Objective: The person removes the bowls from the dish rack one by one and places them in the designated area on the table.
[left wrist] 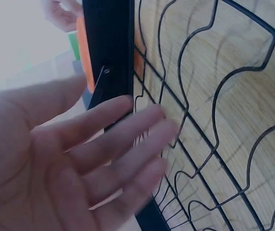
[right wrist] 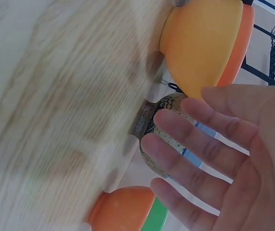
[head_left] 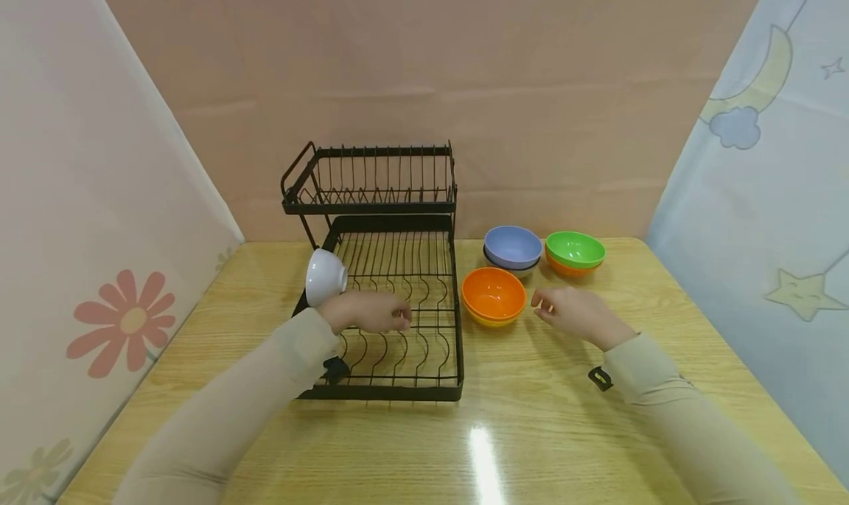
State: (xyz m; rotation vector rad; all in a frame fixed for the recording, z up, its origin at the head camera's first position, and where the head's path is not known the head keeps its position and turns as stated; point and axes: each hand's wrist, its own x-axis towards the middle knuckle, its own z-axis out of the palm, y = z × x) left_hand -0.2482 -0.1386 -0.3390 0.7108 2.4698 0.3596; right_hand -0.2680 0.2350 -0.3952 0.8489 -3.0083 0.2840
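Note:
Over the lower tier of a black dish rack (head_left: 459,343), my left hand (head_left: 374,311) hovers with loosely bent fingers and holds nothing. A white bowl (head_left: 323,276) stands tilted on its side at the rack's left edge, just behind that hand. My right hand (head_left: 573,315) is just right of an orange bowl (head_left: 494,293), which sits nested in a yellow bowl (right wrist: 202,43). In the right wrist view its fingers (right wrist: 190,163) are spread and relaxed, with the thumb overlapping the yellow bowl's edge.
Behind the orange bowl, a blue bowl (head_left: 513,245) sits in a speckled bowl (right wrist: 166,106). To its right, a green bowl (head_left: 575,248) rests in another orange bowl (head_left: 572,270). The rack's upper tier (head_left: 371,209) rises at the back. Cloth walls (head_left: 424,63) enclose the wooden table (head_left: 544,431).

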